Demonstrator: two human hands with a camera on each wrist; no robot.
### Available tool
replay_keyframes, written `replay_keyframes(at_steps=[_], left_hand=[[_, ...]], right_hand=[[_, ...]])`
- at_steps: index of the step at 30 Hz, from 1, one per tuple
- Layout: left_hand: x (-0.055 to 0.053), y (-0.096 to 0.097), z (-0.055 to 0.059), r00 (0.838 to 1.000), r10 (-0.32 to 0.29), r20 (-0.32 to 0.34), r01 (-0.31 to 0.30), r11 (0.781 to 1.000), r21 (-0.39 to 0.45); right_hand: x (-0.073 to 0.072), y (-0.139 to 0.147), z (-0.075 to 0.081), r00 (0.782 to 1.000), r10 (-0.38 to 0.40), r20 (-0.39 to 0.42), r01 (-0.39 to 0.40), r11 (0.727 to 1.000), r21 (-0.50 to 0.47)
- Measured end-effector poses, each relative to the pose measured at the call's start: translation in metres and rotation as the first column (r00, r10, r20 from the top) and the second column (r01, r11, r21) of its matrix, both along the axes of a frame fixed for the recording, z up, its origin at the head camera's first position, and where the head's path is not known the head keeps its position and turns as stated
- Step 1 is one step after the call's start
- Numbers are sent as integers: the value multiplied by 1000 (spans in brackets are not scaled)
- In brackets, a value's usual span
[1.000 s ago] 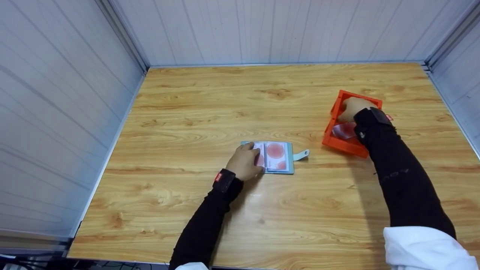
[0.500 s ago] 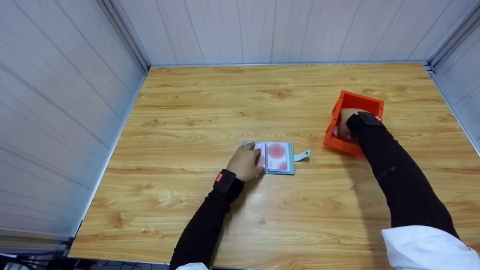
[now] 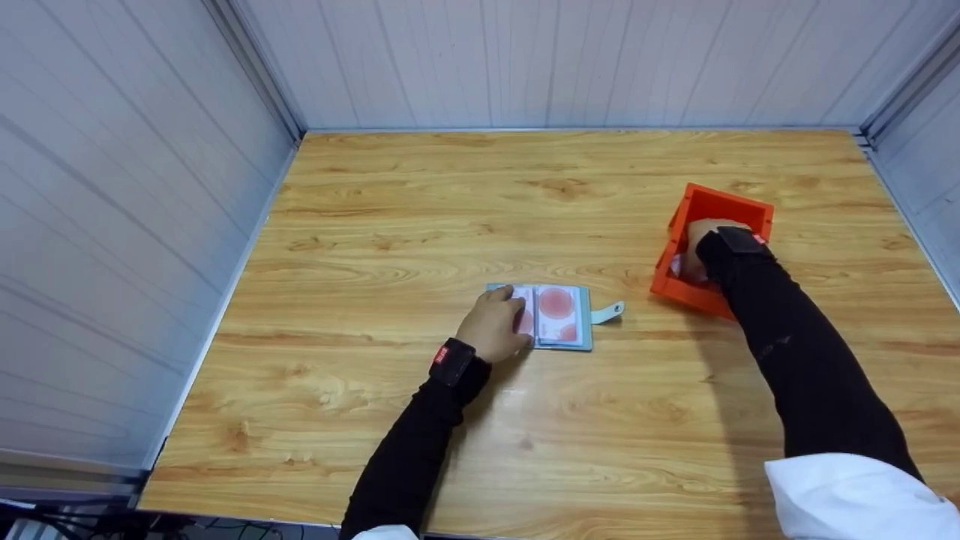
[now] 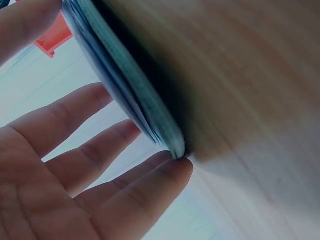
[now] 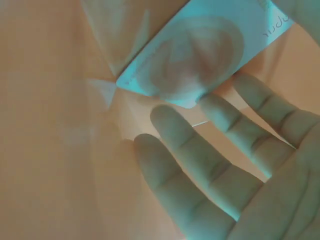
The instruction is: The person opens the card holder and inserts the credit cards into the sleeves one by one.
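A light blue card holder (image 3: 585,319) lies open on the table, with pink-patterned cards in its clear sleeves. My left hand (image 3: 491,326) holds its left half, thumb at the near edge and fingers at the far edge; the left wrist view shows fingertips (image 4: 180,167) against the edge of the card holder (image 4: 145,100). Inside the orange bin (image 3: 679,296) is my right hand (image 3: 701,244), partly hidden by its wrist. In the right wrist view its fingers are spread and fairly straight, with two fingertips (image 5: 207,102) right at the edge of a pink-circled card (image 5: 200,55).
A strap with a snap (image 3: 609,312) sticks out from the card holder's right side. The wooden table (image 3: 420,225) is bounded by white panel walls (image 3: 517,67) at the back and sides. Cables (image 3: 240,529) show below the front left edge.
My right hand has moved nearer and lower inside the bin, now covering most of the card that showed earlier. My left hand stays on the card holder.
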State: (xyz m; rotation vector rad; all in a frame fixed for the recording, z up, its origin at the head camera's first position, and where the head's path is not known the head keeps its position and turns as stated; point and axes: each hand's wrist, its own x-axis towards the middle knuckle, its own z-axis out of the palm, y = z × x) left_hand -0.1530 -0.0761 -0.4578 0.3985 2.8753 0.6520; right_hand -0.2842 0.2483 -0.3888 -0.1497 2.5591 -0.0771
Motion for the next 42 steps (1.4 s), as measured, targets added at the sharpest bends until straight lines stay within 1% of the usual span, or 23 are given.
replay_keyframes(at_steps=[5, 7, 12, 18, 24, 27, 30, 33, 36, 38, 40, 42], left_hand=[[0, 1, 0, 1000, -8, 3, 8, 1000, -4], [0, 1, 0, 1000, -10, -3, 10, 1000, -2], [0, 0, 1, 1000, -2, -14, 2, 1000, 0], [1, -1, 1, 1000, 10, 7, -10, 1000, -6], [1, -3, 2, 1000, 18, 7, -18, 1000, -3], [2, -3, 3, 1000, 16, 8, -16, 1000, -2], [2, -2, 3, 1000, 6, 10, -6, 1000, -3], [2, -2, 3, 1000, 3, 17, -2, 1000, -4], [2, -2, 2, 1000, 1, 21, -1, 1000, -3], [2, -2, 2, 1000, 0, 22, 0, 1000, -1], [2, -2, 2, 1000, -1, 22, 1, 1000, 2], [1, -2, 3, 1000, 1, 22, -1, 1000, 7]], right_hand=[[2, 1, 1, 1000, 13, 7, -13, 999, 47], [1, 2, 1, 1000, 9, 20, -10, 999, 45], [0, 1, 4, 999, -3, 52, 3, 1000, 1], [2, 0, 5, 998, 13, 69, -15, 1000, 18], [4, -2, 5, 998, 65, 28, -66, 997, 46], [4, -1, 6, 996, 80, 25, -81, 995, 53], [4, 1, 5, 996, 76, 37, -78, 995, 59], [5, 3, 6, 998, 42, 40, -43, 998, 40], [8, 3, 8, 999, 37, 8, -38, 999, 32], [10, 4, 11, 998, 57, -29, -56, 998, 31], [11, 5, 13, 994, 86, -69, -83, 995, 53], [11, 6, 16, 991, 101, -85, -97, 994, 50]])
